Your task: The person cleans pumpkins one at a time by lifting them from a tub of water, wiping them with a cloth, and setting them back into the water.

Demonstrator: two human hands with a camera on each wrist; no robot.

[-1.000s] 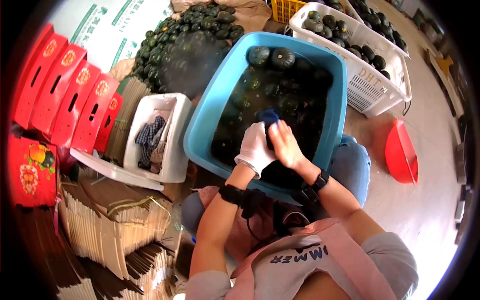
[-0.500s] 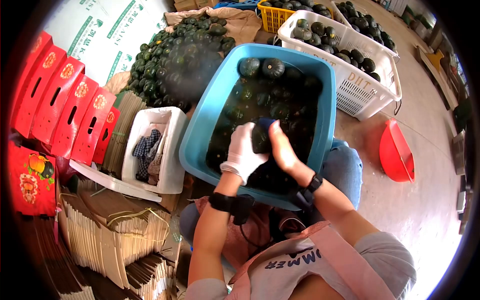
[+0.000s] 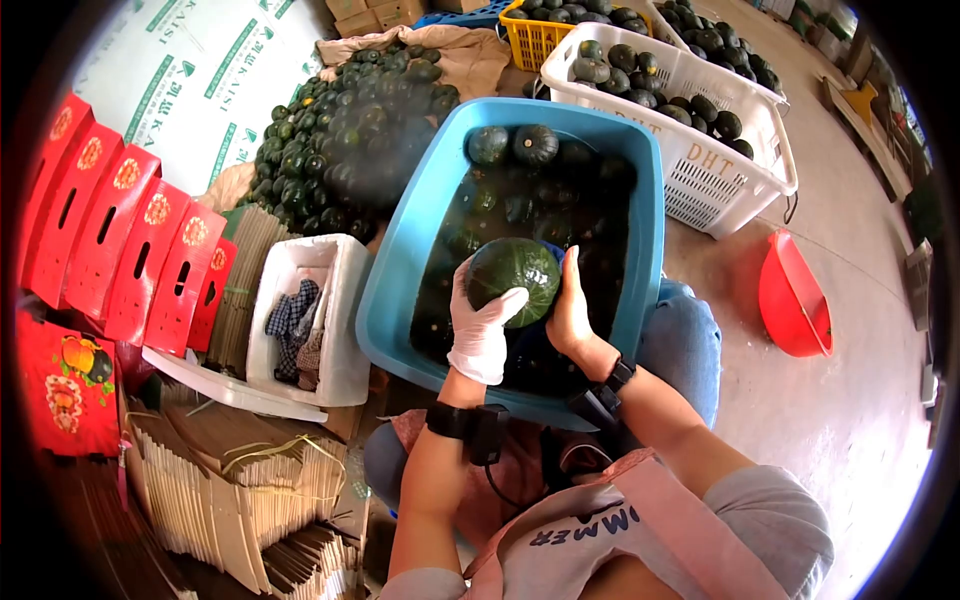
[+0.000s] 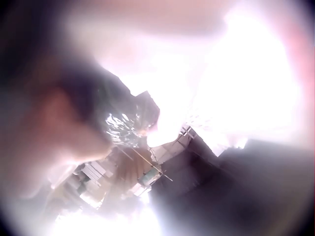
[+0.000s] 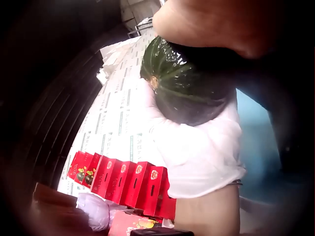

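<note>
My gloved left hand (image 3: 480, 325) grips a round, dark green pumpkin (image 3: 514, 281) above the water, its thumb across the near side. The skin is wet and shiny with pale green streaks, and in the right wrist view the pumpkin (image 5: 182, 81) shows a tan stem scar. My bare right hand (image 3: 572, 315) holds a blue cloth (image 3: 552, 252) against the pumpkin's right side; most of its fingers are hidden behind. Below both hands stands a blue tub (image 3: 400, 270) of dark water, with two pumpkins (image 3: 535, 145) showing at its far end. Glare washes out most of the left wrist view.
Beyond the tub stand a white crate (image 3: 725, 180) and a yellow crate (image 3: 535, 40) of pumpkins. A heap of pumpkins (image 3: 340, 140) lies at the back left. On the left are a foam box (image 3: 345, 340), red cartons (image 3: 130, 240) and flattened cardboard (image 3: 190, 490); a red basin (image 3: 790, 300) lies right.
The pumpkin has come up from the dark water into full view, lifted towards me. My left hand has turned so its thumb lies over it, while the right has shifted to its side.
</note>
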